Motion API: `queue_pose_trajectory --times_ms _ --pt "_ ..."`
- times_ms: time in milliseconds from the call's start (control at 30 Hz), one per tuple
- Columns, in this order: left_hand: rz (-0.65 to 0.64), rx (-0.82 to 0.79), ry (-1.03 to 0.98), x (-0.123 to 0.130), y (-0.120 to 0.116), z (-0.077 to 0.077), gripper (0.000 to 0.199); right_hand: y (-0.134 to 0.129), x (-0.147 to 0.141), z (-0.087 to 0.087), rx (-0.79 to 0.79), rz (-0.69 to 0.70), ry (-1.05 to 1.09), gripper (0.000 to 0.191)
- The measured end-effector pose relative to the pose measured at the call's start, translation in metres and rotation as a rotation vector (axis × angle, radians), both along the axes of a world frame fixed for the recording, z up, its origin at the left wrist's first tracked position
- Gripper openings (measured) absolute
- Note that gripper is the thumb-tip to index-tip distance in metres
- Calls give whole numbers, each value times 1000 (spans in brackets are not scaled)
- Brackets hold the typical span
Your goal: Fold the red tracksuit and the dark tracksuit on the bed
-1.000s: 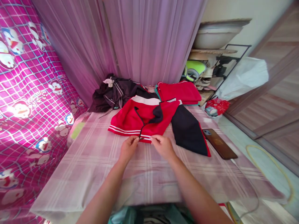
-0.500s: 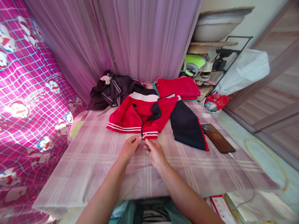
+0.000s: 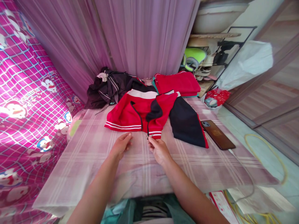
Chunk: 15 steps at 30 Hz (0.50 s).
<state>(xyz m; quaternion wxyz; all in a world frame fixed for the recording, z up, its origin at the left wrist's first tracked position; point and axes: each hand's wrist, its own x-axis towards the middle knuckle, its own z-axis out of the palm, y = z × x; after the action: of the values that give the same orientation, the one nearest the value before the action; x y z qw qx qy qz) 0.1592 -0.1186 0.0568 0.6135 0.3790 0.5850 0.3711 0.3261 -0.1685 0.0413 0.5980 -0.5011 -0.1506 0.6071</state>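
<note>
Nearest, bench (image 3: 135,177): covered with pale checked cloth; both forearms reach over it from the near side.
Right hand (image 3: 159,151): narrow, thumb and forefinger pinching the lower end of the right zip edge (image 3: 148,128); whether a slider sits in that pinch is too small to tell.
Left hand (image 3: 121,145): loosely curled, no cloth visible in it, just near of the hem's left half and apart from it.
Red jacket (image 3: 119,112): lies mid-bench, far of both hands, front parted at the hem, with a dark patch bunched inside.
Left zip edge (image 3: 138,116): slack and curved, unheld, its lower end sitting farther than the pinched one; the fronts could end up uneven if only one side is drawn near.
Pinch: such a small hold could slip if the rumpled cloth drags.
Phone (image 3: 218,134): lies right, beside the dark sleeve (image 3: 188,124); a hard tug on the jacket could swing that sleeve against it or its cable (image 3: 244,169).
Dark clothes (image 3: 105,88): heaped far left, close to the jacket, so they might snag and shift with it.
Folded red stack (image 3: 177,84): far right, by the curtain (image 3: 140,37); a pull on the jacket's far side could disturb it.
</note>
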Motion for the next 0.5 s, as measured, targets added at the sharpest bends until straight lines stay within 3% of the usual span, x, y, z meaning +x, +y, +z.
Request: queue_pose_trajectory --times_ms 133,267,500 --pt "101 -157 -218 -1 12 1 24 3 7 -2 -8 -1 53 44" --pt "172 -226 -283 4 18 8 18 4 11 -4 -8 29 84 42" --pt "122 -421 -547 21 17 9 15 5 13 -4 -5 34 138 45"
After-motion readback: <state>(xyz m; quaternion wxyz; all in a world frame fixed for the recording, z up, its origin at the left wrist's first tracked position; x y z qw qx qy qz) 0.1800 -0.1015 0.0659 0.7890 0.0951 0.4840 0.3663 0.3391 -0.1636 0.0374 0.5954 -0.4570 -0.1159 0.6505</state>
